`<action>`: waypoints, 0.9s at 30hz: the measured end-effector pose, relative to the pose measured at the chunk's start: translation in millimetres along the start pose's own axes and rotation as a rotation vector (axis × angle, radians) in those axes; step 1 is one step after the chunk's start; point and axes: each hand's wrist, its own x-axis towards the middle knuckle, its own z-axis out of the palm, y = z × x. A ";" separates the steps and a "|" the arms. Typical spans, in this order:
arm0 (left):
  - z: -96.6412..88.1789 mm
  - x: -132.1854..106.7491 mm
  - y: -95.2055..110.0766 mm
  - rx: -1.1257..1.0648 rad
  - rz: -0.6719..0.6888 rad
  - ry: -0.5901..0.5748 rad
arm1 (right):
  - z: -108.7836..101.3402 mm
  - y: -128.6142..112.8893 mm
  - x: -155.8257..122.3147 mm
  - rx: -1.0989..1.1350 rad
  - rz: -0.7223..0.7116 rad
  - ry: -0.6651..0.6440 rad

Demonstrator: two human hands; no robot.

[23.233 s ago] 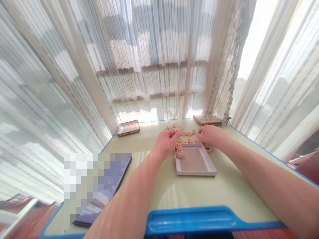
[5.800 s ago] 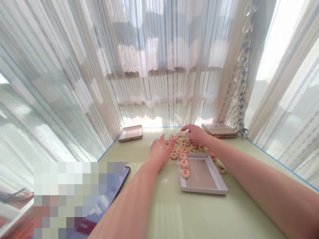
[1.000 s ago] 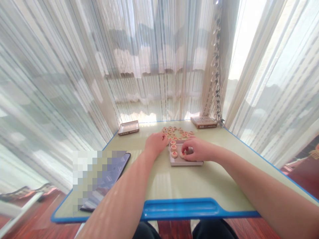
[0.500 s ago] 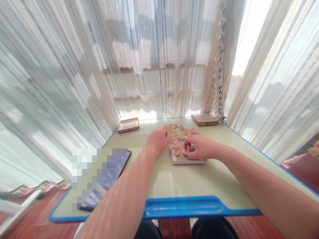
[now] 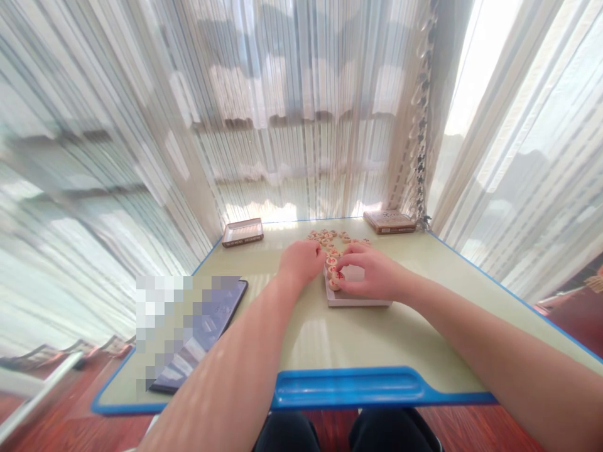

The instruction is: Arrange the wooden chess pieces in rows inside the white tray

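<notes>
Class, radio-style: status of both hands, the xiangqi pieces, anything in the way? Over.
Right hand pinching red-marked xiangqi piece at left side of shallow tray. Left hand curled beside tray, grip unclear. Right hand hides part of tray.

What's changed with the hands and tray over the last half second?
The right hand has carried its red-marked piece leftward over the tray to the column of three pieces, its grip not visibly released. The left hand stays by the tray's left edge; tablet and brown box haven't moved.
</notes>
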 end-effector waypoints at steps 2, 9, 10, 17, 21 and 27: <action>-1.3 -0.2 1.0 -0.001 0.003 -0.010 | 2.2 -1.6 -0.1 -0.008 -0.013 0.009; -5.5 -1.8 3.8 -0.001 0.007 -0.005 | 7.8 -1.3 -0.4 -0.020 -0.043 0.024; -5.5 -1.8 4.0 -0.001 0.011 -0.003 | 8.2 -1.4 -0.5 -0.015 -0.046 0.019; -3.6 -1.2 2.3 0.003 0.044 0.002 | 10.0 -1.4 0.0 0.013 -0.055 0.007; -3.9 -2.1 1.7 0.013 0.025 -0.002 | 9.8 -1.2 0.0 0.033 -0.059 0.006; -4.0 -2.2 2.6 0.008 0.031 -0.028 | 9.9 -0.2 -0.5 0.037 -0.048 -0.014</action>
